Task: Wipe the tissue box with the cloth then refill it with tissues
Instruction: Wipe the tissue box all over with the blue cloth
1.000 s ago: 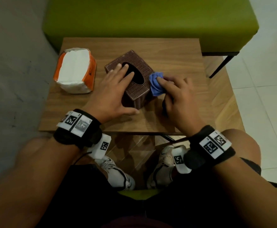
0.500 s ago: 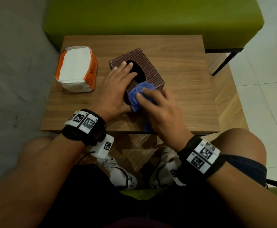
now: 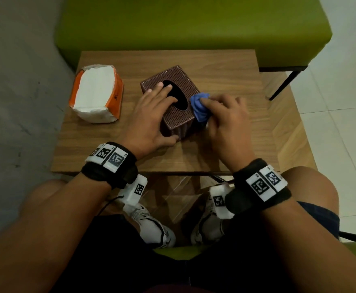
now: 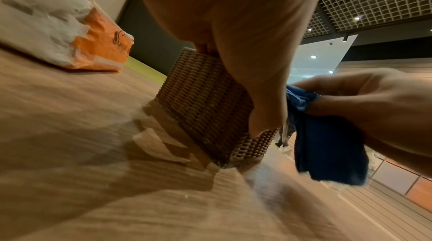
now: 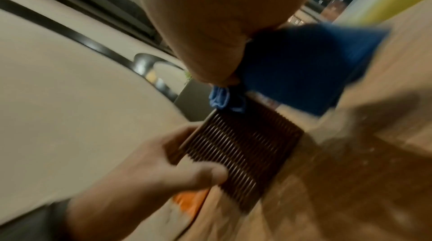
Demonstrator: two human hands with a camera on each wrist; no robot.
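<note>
Head: the box (image 3: pixel 177 118) stands on the table (image 3: pixel 225 66), its oval opening dark inside. The left hand (image 3: pixel 149 121) lies flat on top, fingers straight, thumb on the near side. The right hand (image 3: pixel 227 121) grips the bunched cloth (image 3: pixel 199 106) against the box's right side. The pack (image 3: pixel 94 92), at the left, holds white tissues.
Left wrist: the cloth hangs just beside the box.
Right wrist: blurred; the cloth meets the box's top edge.

My left hand (image 4: pixel 233 23) sits on top of the brown woven square tissue box (image 4: pixel 201 101), with my thumb (image 4: pixel 264 112) pressed down its near corner. Just to the right, my right hand (image 4: pixel 378 101) pinches a dark blue cloth (image 4: pixel 327 152), which hangs beside the box. Far left on the wooden table (image 4: pixel 81 162) lies an orange-and-white plastic tissue pack (image 4: pixel 70 32), well apart from the box.
</note>
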